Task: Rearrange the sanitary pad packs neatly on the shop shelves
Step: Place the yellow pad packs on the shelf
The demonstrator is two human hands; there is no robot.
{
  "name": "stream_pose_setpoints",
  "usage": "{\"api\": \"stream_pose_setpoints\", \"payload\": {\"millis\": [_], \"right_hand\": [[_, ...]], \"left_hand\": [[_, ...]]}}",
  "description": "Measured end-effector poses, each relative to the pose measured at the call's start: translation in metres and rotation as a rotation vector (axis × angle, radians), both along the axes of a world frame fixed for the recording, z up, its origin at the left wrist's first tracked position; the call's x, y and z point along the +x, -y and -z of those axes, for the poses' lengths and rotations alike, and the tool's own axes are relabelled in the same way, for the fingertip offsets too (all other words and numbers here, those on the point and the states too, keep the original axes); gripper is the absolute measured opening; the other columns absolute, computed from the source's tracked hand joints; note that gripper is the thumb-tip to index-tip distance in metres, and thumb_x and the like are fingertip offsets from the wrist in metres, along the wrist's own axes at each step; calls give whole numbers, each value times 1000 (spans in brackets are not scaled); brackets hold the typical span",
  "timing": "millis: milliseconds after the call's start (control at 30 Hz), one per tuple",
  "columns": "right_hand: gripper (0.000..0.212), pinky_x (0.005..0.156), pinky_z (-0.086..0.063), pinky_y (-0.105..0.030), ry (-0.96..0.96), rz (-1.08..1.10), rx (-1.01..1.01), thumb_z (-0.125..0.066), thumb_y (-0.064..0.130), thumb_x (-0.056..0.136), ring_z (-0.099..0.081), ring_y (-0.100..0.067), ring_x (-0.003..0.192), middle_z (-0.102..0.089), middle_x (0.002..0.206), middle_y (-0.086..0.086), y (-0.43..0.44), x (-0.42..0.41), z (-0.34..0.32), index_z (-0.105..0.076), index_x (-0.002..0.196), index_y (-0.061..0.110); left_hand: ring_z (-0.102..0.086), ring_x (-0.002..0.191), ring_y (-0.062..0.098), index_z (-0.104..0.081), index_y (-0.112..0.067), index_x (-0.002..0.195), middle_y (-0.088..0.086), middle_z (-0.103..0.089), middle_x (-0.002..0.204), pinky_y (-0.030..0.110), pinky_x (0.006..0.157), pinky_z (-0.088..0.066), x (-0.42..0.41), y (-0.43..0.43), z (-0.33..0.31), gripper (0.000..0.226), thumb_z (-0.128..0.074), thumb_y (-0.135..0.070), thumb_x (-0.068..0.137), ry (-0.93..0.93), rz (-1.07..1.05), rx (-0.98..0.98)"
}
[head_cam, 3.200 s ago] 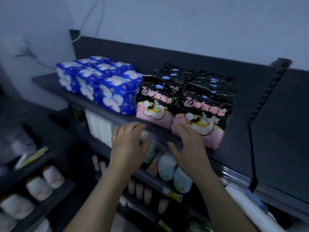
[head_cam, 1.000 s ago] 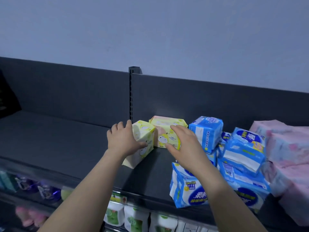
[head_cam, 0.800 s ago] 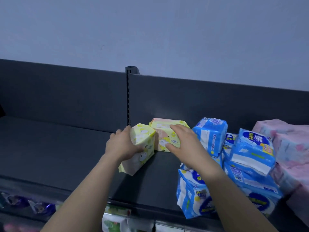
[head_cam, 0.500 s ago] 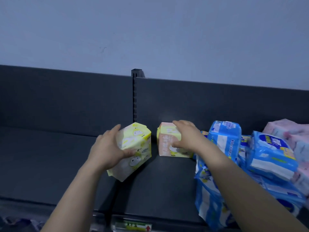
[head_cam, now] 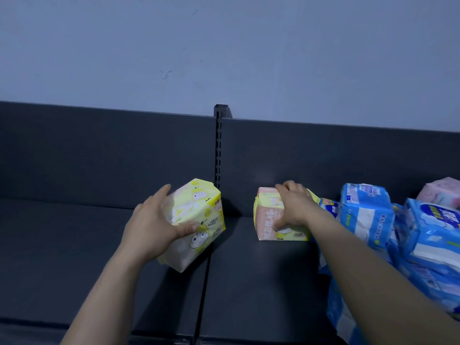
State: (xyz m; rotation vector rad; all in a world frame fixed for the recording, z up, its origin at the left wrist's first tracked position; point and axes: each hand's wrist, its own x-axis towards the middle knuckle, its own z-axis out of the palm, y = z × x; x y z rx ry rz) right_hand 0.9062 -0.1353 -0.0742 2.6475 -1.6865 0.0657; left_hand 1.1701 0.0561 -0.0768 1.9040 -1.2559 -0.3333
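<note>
My left hand (head_cam: pixel 151 227) grips a yellow pack (head_cam: pixel 196 220), my right hand (head_cam: pixel 295 207) a pink-yellow pack (head_cam: pixel 270 217); blue packs (head_cam: pixel 366 212) at three o'clock remain jumbled.

One yellow pack (head_cam: pixel 196 220), one peach pack (head_cam: pixel 267 220), perhaps five blue packs (head_cam: pixel 363 215), one pink pack (head_cam: pixel 441 194)

The dark grey shelf (head_cam: pixel 261 282) fills the lower view, split by a seam (head_cam: pixel 202 290) that runs toward 12 o'clock to a slotted upright (head_cam: pixel 218 150) in the back panel (head_cam: pixel 99 150). At 3 o'clock of the seam a pink-and-yellow pack (head_cam: pixel 267 220) stands upright on the shelf. At its 9 o'clock, apart from it, a yellow pack (head_cam: pixel 196 220) tilts over the seam; whether its low corner touches the shelf cannot be told. At the pink-and-yellow pack's 3 o'clock, just beside it, blue packs (head_cam: pixel 366 215) lie heaped, a pink pack (head_cam: pixel 443 192) at their 1 o'clock
</note>
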Motion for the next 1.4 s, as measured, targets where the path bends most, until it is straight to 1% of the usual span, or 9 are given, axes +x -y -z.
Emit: {"api": "stream_pose_setpoints", "payload": {"millis": [133, 267, 367, 567, 667, 767, 933, 1133, 1400], "right_hand": [[108, 105, -29, -31, 1, -9, -13, -86, 51, 47, -29, -23, 122, -32, 133, -1, 0, 8, 2, -36, 137, 20], [107, 106, -27, -32, 52, -16, 27, -88, 48, 45, -32, -23, 120, -31, 129, 2, -10, 12, 3, -35, 135, 26], [106, 105, -27, -35, 42, -42, 25, -88, 48, 45, -39, -23, 121, -44, 126, 3, -27, 19, 0, -35, 136, 28], [98, 94, -34, -30, 249, -79, 56, -87, 44, 50, -38, -19, 116, -46, 119, 7, -86, 22, -15, -37, 134, 30], [88, 91, -38, -32, 305, -57, 40, -86, 44, 48, -38, -16, 112, -46, 114, 10, -117, 17, -25, -42, 123, 34], [74, 81, -33, -29, 331, -63, -30, -86, 47, 46, -41, -15, 103, -47, 104, 10, -146, 10, -31, -46, 107, 33], [66, 77, -30, -27, 345, -87, -112, -87, 46, 47, -43, -14, 95, -51, 96, 9, -194, -7, -45, -49, 97, 28], [59, 74, -33, -28, 363, -42, -101, -85, 48, 48, -44, -9, 91, -51, 91, 14, -251, -43, -70, -49, 91, 30], [69, 77, -40, -34, 276, 197, -171, -73, 63, 38, -49, -17, 94, -52, 94, 12, -325, -156, -55, -47, 95, 34]], "left_hand": [[-38, 134, 18, -27, -38, 148, -10, -43, 145, 47, 104, -40, 7, -2, 3, 112, -85, -58, 55, -27, -5, -31], [-37, 135, 18, -27, -37, 148, -10, -43, 145, 48, 103, -41, 12, -5, 3, 110, -86, -55, 57, -50, -11, -60], [-36, 135, 20, -29, -33, 148, -9, -42, 145, 48, 104, -39, 16, -10, 2, 108, -86, -52, 59, -42, -20, -80], [-32, 134, 20, -28, -30, 149, -7, -41, 146, 41, 102, -37, 20, -19, 0, 103, -83, -50, 65, 4, -6, -126], [-31, 136, 18, -30, -30, 149, -10, -40, 146, 40, 104, -36, 19, -20, -1, 104, -85, -49, 63, -28, 26, -136], [-32, 136, 16, -30, -29, 149, -11, -40, 145, 40, 106, -37, 12, -24, 0, 106, -86, -49, 61, -48, 71, -140], [-34, 135, 17, -32, -26, 149, -8, -42, 144, 40, 105, -36, -7, -40, -7, 107, -86, -49, 59, -23, 143, -147], [-40, 130, 17, -36, -27, 146, -10, -47, 138, 45, 105, -39, -42, -66, -23, 107, -87, -51, 55, -29, 226, -183], [-43, 129, 14, -40, -29, 144, -14, -49, 131, 45, 106, -39, -142, -117, -29, 110, -85, -58, 47, -62, 388, -197]]}}
